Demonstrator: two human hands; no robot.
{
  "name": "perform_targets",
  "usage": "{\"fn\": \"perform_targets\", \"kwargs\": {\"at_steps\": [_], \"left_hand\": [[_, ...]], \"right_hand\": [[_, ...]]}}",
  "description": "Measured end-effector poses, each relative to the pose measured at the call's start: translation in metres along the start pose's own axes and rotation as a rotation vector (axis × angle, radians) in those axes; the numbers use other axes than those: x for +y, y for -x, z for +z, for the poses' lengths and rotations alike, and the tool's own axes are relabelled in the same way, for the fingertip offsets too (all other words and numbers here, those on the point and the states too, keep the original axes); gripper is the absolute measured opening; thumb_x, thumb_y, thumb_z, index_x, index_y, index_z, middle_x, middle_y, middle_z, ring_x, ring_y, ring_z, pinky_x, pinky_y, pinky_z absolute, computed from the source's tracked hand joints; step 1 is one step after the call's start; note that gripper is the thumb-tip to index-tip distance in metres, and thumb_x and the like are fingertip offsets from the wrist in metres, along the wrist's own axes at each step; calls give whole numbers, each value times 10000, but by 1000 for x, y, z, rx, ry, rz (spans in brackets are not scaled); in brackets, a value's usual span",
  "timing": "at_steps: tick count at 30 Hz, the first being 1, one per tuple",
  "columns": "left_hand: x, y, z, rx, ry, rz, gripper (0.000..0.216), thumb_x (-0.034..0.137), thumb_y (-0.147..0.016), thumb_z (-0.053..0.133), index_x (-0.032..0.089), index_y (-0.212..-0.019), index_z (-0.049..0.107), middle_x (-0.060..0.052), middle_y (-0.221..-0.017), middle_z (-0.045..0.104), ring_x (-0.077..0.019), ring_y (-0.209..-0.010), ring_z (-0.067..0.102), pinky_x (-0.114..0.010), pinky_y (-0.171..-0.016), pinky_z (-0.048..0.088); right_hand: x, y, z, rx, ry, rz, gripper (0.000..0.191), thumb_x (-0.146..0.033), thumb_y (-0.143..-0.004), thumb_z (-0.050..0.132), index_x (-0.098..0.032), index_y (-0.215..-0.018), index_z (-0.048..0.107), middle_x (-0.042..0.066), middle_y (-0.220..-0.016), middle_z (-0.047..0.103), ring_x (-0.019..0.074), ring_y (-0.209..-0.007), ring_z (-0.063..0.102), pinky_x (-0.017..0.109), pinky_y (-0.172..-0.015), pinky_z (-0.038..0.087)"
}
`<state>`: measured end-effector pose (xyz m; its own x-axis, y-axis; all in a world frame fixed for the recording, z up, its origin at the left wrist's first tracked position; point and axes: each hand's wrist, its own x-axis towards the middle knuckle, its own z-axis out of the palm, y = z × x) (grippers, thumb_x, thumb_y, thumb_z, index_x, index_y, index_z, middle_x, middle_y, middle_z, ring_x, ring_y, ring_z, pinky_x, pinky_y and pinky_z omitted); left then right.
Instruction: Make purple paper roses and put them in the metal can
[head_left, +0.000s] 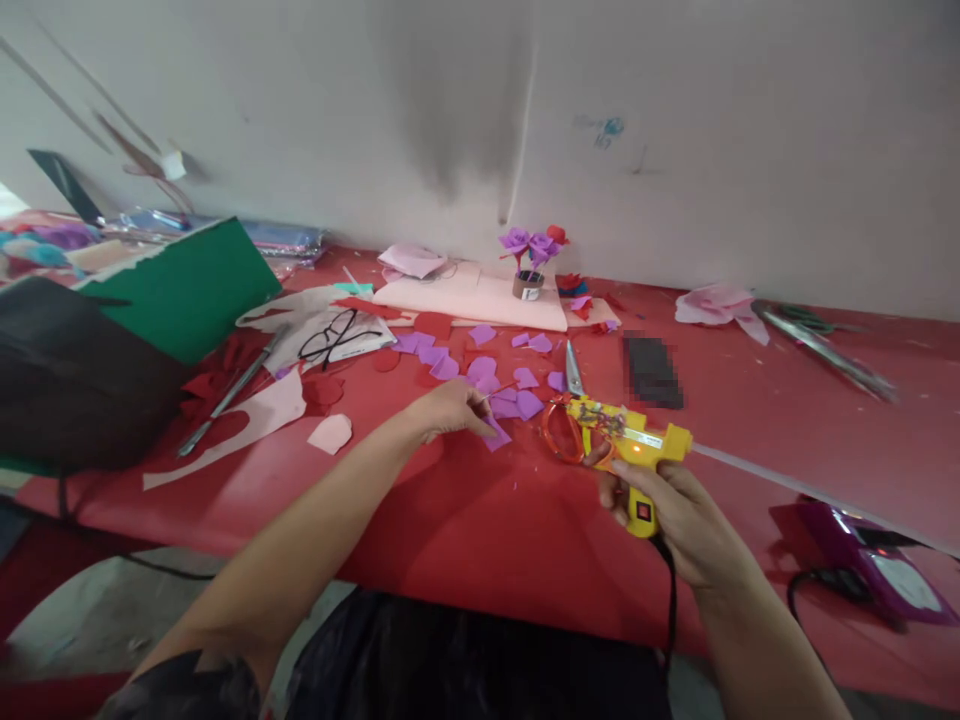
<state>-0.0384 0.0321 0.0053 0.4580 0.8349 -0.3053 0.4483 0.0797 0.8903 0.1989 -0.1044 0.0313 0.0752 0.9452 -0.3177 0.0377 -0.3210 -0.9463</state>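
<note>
My right hand (679, 520) grips the handle of a yellow hot glue gun (630, 440), its nozzle pointing left and a glue stick trailing out to the right. My left hand (450, 408) is pinched on a purple paper petal (496, 434) lying on the red table (480, 520), and a thin red stick seems to run from its fingers. More purple petals (487, 372) are scattered just beyond it. Orange-handled scissors (568, 415) lie right by the gun's nozzle.
A pink board (480, 300) at the back carries a small pot of purple and red paper flowers (531, 255). Glasses (334, 338), red scraps and a metal ruler (225, 395) lie left, beside a green sheet (191, 285). A purple device (877, 565) sits right.
</note>
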Motion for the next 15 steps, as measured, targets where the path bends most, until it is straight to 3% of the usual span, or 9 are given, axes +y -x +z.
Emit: {"fn": "perform_targets", "kwargs": {"at_steps": [5,8,15], "left_hand": [[-12,4,2,7,-66,4,138,168,-479,759,186,-603,700,5,-579,641,-132,-570,541,-228,-525,380],[-11,3,2,23,-103,20,56,151,-516,717,185,-555,697,14,-514,622,-116,-515,520,-218,-500,359],[-7,3,2,21,-143,14,106,81,-519,702,186,-531,694,19,-489,612,-118,-490,520,-232,-497,357]], "right_hand": [[6,12,13,-119,195,127,458,-617,-718,602,-164,-789,597,-41,-450,500,74,-361,397,193,-364,282],[10,14,21,-166,352,96,466,-644,-740,552,-182,-678,574,-27,-445,509,90,-371,431,210,-382,323],[21,3,26,-224,580,29,489,-607,-828,459,-198,-581,560,-8,-458,535,113,-405,476,233,-436,376]]}}
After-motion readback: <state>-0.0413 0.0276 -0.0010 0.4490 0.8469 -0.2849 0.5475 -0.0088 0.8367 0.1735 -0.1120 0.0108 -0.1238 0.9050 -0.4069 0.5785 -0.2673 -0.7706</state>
